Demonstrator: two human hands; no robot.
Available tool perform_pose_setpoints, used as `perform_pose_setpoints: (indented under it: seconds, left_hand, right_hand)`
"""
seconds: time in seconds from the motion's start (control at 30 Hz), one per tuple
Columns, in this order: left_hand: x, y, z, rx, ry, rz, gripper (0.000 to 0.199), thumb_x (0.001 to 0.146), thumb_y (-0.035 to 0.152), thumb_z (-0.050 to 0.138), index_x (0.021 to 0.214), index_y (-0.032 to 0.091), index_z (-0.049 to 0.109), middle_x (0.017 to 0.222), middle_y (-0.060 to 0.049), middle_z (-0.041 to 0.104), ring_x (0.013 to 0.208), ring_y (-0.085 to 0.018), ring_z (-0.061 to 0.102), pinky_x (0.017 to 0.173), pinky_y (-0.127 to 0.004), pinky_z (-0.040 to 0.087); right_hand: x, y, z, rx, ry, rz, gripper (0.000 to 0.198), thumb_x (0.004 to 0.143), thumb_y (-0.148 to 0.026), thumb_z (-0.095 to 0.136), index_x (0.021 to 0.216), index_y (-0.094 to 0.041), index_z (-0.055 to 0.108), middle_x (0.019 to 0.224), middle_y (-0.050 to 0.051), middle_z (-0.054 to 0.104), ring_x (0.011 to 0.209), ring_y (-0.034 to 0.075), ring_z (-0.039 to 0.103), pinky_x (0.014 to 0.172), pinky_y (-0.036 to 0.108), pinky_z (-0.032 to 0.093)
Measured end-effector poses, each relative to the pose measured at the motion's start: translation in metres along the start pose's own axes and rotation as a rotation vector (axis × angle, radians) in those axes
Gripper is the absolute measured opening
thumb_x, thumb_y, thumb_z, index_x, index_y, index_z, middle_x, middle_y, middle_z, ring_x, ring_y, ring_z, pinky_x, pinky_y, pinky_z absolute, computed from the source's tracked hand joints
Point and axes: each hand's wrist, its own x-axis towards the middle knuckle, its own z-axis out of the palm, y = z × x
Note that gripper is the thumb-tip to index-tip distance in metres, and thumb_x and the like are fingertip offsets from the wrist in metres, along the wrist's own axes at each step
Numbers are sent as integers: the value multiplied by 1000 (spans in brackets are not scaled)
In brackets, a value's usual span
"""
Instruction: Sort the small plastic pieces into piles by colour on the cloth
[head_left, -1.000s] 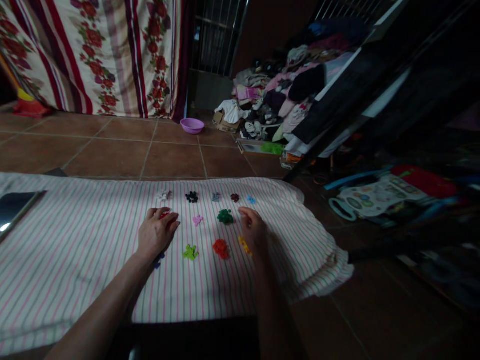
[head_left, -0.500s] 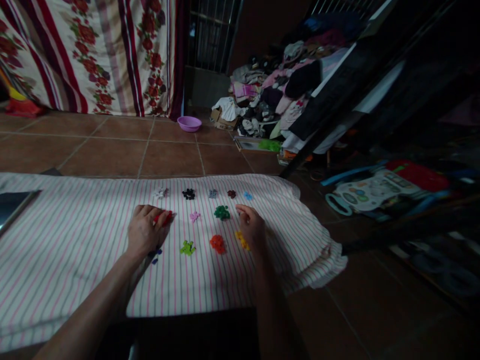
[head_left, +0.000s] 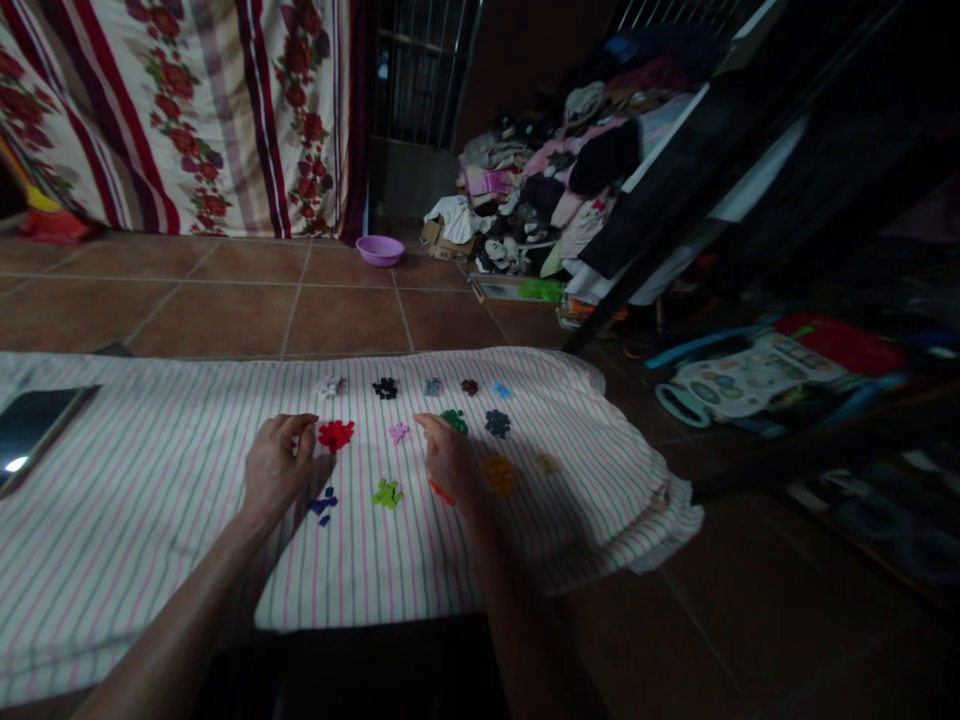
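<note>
On a striped cloth (head_left: 225, 560) lie several small piles of coloured pieces, too small to identify. My left hand (head_left: 279, 462), fingers bent together, is just left of the red pile (head_left: 336, 434) and above the dark blue pieces (head_left: 324, 503). Anything in its fingertips is too small to see. Thumb and fingers drawn together, my right hand (head_left: 452, 462) points left toward the pink pieces (head_left: 398, 432). It partly covers the dark green pile (head_left: 454, 421) and the orange-red pile (head_left: 441, 491). Whether it holds a piece cannot be made out.
White (head_left: 331, 386), black (head_left: 385, 387) and light blue (head_left: 502, 390) piles lie along the far side. Yellow-orange pieces (head_left: 498, 474) sit right of my right forearm. A dark-screened tablet (head_left: 41, 425) rests at left. Beyond are a purple basin (head_left: 380, 251) and heaped clothes (head_left: 555, 190).
My left hand has drawn back left off the red pile, which now shows fully. My right hand has moved left from beside the dark green pile, uncovering dark grey and beige pieces.
</note>
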Motion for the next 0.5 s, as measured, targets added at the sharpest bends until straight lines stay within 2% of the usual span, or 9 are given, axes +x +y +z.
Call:
perform_pose_setpoints:
  seconds: [0.1,0.3,0.5]
  left_hand:
    - [1,-1,-4,-25,2,-45,36,85,37,39,91,18,70,83,-6,64,65,-17,57,67,-30,49]
    - [3,-5,-12,-50,8,-83,37,84,38,39,90,18,70,83,-5,64,62,-15,57,66,-29,49]
    - [3,-7,-19,-47,24,-88,36,84,38,40,88,19,70,82,-4,65,59,-14,55,65,-28,49]
  right_hand:
    - [0,-9,5,-58,-68,9,59,75,3,37,127,-13,61,125,13,66,118,19,61,104,35,48]
    - [5,-13,10,-87,-124,34,54,80,1,38,125,-15,62,119,12,69,114,19,63,103,33,48]
    - [10,-6,20,-44,-25,12,57,75,4,37,121,-13,65,117,13,69,112,20,63,103,36,49]
